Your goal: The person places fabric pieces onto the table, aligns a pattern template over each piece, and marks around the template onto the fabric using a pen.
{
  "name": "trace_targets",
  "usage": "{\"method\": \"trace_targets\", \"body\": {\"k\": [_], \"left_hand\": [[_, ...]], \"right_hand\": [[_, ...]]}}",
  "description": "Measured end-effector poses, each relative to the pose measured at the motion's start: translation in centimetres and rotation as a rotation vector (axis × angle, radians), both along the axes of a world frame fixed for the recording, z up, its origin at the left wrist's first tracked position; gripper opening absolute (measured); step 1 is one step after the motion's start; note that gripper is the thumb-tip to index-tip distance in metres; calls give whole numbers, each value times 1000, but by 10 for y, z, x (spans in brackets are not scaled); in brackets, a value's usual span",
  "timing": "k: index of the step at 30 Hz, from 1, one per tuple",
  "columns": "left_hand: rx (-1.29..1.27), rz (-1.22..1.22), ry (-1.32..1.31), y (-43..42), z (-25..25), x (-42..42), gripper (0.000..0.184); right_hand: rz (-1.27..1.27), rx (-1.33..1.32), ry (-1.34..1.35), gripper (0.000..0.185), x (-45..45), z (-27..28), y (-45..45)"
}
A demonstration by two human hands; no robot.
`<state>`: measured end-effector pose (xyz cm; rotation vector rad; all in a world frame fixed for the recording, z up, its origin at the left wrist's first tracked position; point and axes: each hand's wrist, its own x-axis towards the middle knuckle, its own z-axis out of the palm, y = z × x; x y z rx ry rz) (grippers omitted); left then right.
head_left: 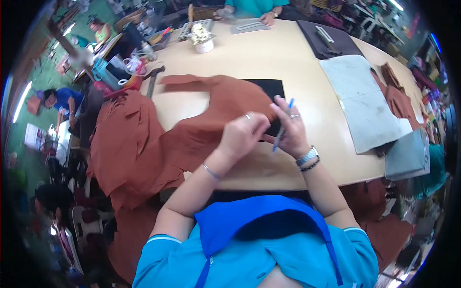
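Observation:
My left hand [244,135] is closed, its fingers pinched at the near right edge of a reddish-brown sheet of leather [230,98]. The leather is slightly blurred and spreads leftward over the table, with a curved cut-out in it. A slim pen [291,103] with blue ends lies between the fingers of my right hand [292,127], whose other fingers are partly stretched out. Both hands are close together above the table's near side. Under the leather, a black mat [274,88] shows in part.
More brown leather [127,144] hangs over the table's left edge. A hammer [152,81] lies behind it. A white pot [204,44] stands at the back. Grey-white sheets [353,101] lie on the right. Across the table [249,60] is a person's hand [267,18].

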<state>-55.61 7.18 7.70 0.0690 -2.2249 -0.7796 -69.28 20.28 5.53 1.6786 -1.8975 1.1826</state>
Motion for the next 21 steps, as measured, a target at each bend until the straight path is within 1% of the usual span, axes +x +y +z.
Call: {"method": "trace_targets", "body": {"k": [2, 3, 6, 8, 12, 14, 16, 18, 20, 21], "left_hand": [[-111, -76, -60, 26, 1, 6, 13], [-149, -52, -84, 31, 2, 12, 14], [-185, 83, -230, 22, 4, 41, 16], [-230, 186, -352, 8, 10, 66, 23], [-163, 358, -462, -8, 26, 104, 24], [-146, 425, -432, -11, 36, 114, 19], [-183, 488, -502, -14, 49, 123, 15], [-240, 554, -513, -22, 56, 129, 13], [-154, 536, -415, -34, 62, 135, 12], [-89, 492, -308, -40, 68, 139, 10]], "right_hand": [[-59, 94, 153, 52, -8, -8, 2], [-94, 91, 146, 36, -15, -14, 4], [-71, 131, 43, 31, -29, -3, 27], [-61, 85, 72, 28, -30, 18, 40], [5, 83, 89, 30, -36, 52, 62], [50, 118, 108, 31, -34, 70, 73], [59, 152, 101, 32, -27, 93, 82], [68, 181, 101, 33, -17, 123, 89], [113, 190, 41, 30, -10, 147, 97], [134, 194, 12, 28, -7, 158, 102]]}}
